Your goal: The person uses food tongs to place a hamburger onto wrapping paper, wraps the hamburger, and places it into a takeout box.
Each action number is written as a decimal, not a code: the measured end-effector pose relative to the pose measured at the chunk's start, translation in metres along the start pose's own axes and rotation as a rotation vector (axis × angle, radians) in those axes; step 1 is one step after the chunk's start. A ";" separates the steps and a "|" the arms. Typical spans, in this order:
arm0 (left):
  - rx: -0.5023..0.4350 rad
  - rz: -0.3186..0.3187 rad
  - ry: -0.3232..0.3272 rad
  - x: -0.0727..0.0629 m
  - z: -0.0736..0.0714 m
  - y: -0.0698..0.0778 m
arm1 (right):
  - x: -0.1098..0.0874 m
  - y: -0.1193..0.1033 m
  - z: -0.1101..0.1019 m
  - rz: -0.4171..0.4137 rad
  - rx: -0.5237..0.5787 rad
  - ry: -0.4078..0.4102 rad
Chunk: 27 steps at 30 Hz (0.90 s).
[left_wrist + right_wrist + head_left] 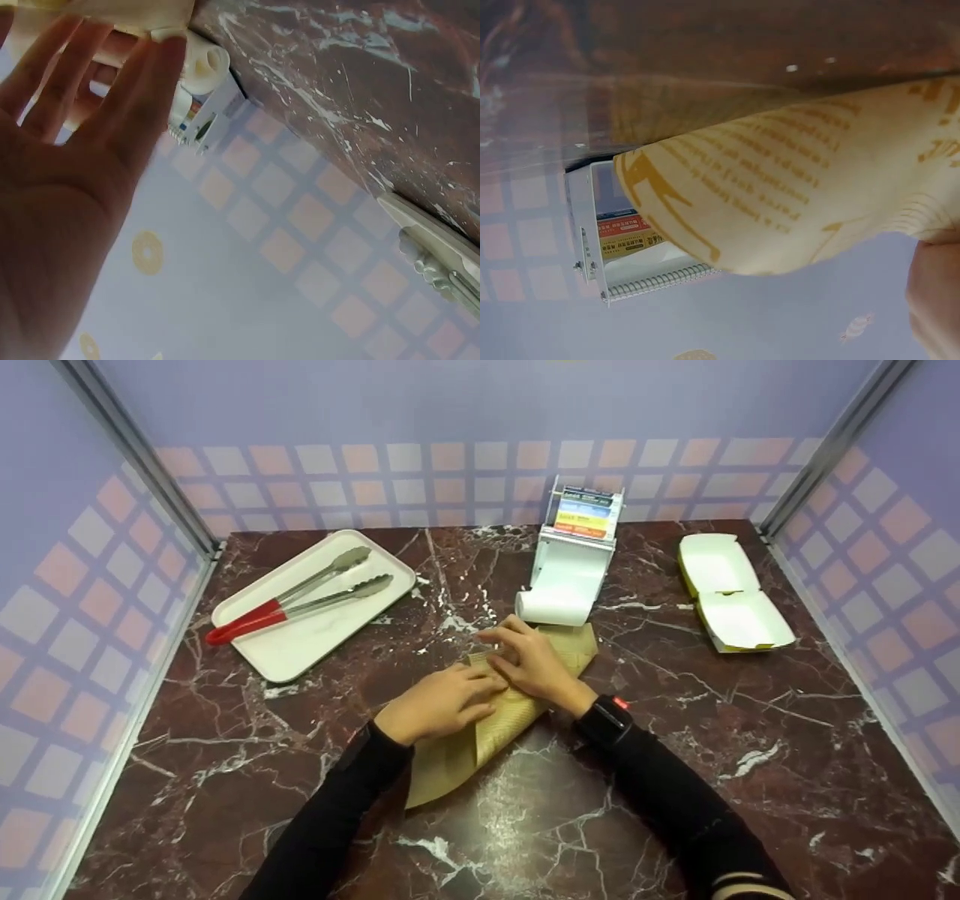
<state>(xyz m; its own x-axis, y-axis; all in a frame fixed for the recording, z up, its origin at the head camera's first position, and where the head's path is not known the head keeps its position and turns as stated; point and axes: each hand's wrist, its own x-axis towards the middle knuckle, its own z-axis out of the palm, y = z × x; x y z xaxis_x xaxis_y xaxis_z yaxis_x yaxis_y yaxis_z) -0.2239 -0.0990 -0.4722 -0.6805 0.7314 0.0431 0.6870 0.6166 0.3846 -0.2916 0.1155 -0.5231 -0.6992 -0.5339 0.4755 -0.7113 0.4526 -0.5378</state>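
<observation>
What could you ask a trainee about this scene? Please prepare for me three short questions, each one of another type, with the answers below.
1. True or false: the box on the right side of the table stands open.
2. Which is nearer to the printed paper: the box or the white roll?
3. What lies on the white tray?
a) the white roll
b) the tongs
c) the box

Key: 1. True. 2. The white roll, close to the far end of the printed paper. 3. b.
</observation>
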 end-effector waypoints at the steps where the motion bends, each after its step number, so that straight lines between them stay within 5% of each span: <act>1: -0.002 0.007 0.000 -0.001 0.001 0.000 | 0.001 -0.001 0.001 0.007 0.006 -0.002; 8: -0.035 0.030 0.039 -0.001 0.004 -0.002 | 0.002 -0.004 0.004 0.024 -0.037 0.032; 16: 0.014 0.004 0.014 0.001 0.004 -0.003 | -0.002 -0.006 0.007 -0.193 -0.229 0.183; 27: 0.088 -0.013 0.011 -0.001 0.003 -0.003 | -0.030 -0.006 0.000 -0.240 -0.236 -0.019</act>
<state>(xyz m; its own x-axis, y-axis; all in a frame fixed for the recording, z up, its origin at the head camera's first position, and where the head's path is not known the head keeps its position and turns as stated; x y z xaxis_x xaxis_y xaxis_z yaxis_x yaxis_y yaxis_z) -0.2248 -0.1004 -0.4763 -0.6923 0.7199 0.0489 0.6971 0.6497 0.3032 -0.2659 0.1287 -0.5341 -0.5096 -0.6573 0.5552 -0.8541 0.4642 -0.2344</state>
